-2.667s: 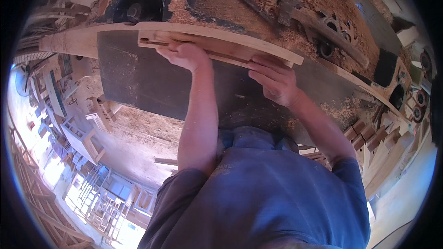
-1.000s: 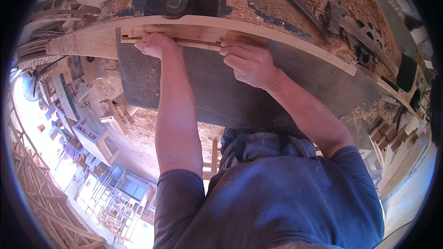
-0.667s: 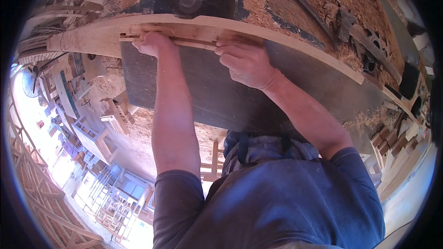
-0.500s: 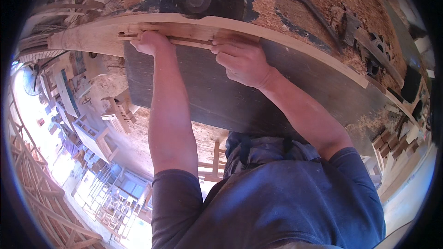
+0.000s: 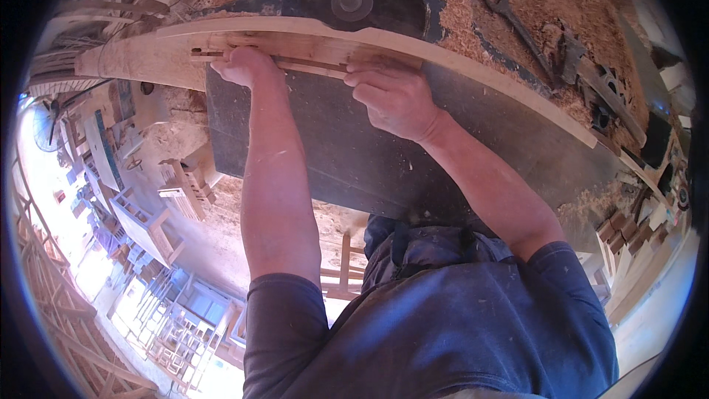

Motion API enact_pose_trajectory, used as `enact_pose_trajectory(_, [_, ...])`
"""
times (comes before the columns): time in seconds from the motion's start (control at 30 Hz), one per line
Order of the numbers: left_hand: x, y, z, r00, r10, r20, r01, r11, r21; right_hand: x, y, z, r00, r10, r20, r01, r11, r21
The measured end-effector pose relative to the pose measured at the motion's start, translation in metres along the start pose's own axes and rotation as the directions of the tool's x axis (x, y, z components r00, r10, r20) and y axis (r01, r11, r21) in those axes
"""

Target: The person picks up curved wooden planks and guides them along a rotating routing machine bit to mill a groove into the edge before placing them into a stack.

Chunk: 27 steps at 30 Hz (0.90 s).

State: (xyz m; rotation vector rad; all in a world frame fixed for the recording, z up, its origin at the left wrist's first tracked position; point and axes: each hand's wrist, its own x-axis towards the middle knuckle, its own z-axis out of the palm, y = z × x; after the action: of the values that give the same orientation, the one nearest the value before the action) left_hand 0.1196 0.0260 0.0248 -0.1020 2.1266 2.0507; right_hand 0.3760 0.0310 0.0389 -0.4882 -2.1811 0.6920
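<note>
My left hand (image 5: 247, 66) curls over the wooden strip (image 5: 303, 55), my right hand (image 5: 395, 96) presses flat on it, fingers together. The strip lies on the tabletop (image 5: 354, 148) and has slid closer to the saw blade (image 5: 351, 0), so the cut nears.

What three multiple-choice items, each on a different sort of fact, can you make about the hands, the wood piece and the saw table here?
1. Where does the wrench lie?
A. in the sawdust right of the saw blade
B. on the floor
C. in the left hand

2. How many hands press on the wood piece?
A. none
B. one
C. two

3. How is the left hand?
A. open and lifted
B. closed on the wood's end
C. out of view

Answers: 1 A, it rests on the sawdust-covered table; 2 C, the right hand lies flat on it too; 3 B, the fingers curl at the wood's left end.
</note>
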Motion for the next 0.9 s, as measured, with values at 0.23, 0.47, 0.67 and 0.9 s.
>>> enact_pose_trajectory(0.23, [-0.021, 0.029, 0.011, 0.995, -0.099, -0.019, 0.1, 0.992, 0.077, 0.003, 0.003, 0.002, 1.0, -0.003, -0.002, 0.003, 1.0, -0.019])
enact_pose_trajectory(0.47, [0.033, -0.015, -0.005, 0.999, 0.035, 0.016, -0.037, 0.988, 0.152, 0.005, -0.007, 0.013, 0.998, 0.043, -0.043, -0.043, 0.999, -0.005])
enact_pose_trajectory(0.67, [0.034, 0.012, -0.029, 0.997, -0.074, 0.017, 0.071, 0.985, 0.159, 0.005, -0.049, 0.036, 0.995, 0.067, -0.072, -0.064, 0.997, 0.05])
enact_pose_trajectory(0.9, [-0.005, 0.038, -0.058, 0.984, -0.039, 0.175, -0.05, 0.877, 0.478, -0.035, -0.118, 0.05, 0.985, 0.071, 0.155, -0.076, 0.997, 0.027])
